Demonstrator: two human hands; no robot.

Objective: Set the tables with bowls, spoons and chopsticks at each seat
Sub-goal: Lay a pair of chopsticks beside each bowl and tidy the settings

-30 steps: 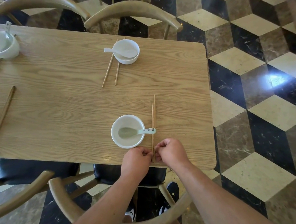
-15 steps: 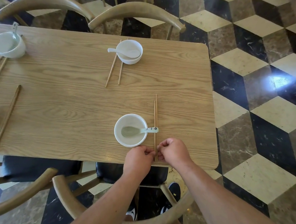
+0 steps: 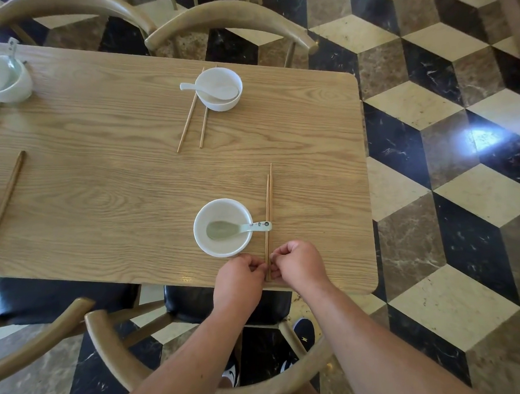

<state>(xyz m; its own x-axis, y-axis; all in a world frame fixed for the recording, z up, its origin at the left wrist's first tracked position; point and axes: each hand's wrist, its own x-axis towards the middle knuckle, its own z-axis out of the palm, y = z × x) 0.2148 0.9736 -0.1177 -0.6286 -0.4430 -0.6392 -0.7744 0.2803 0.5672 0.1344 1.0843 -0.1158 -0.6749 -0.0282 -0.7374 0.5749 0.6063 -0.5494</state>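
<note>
A white bowl (image 3: 222,227) sits near the front edge of the wooden table (image 3: 131,179), with a pale spoon (image 3: 239,228) in it, handle pointing right. A pair of wooden chopsticks (image 3: 269,205) lies just right of the bowl, side by side, pointing away from me. My left hand (image 3: 239,280) and my right hand (image 3: 298,262) pinch the near ends of the chopsticks from either side. Across the table stand a second bowl (image 3: 219,89) with a white spoon (image 3: 209,89) and two chopsticks (image 3: 194,119) lying spread apart.
A third bowl (image 3: 2,78) with a spoon stands at the far left. Dark chopsticks (image 3: 4,201) lie along the left side. Curved wooden chairs (image 3: 231,16) ring the table; one chair back (image 3: 116,349) is right below my arms. Patterned tile floor lies to the right.
Both hands stay pinched on the chopsticks' near ends. The view has shifted slightly; the chopsticks and bowl have hardly moved.
</note>
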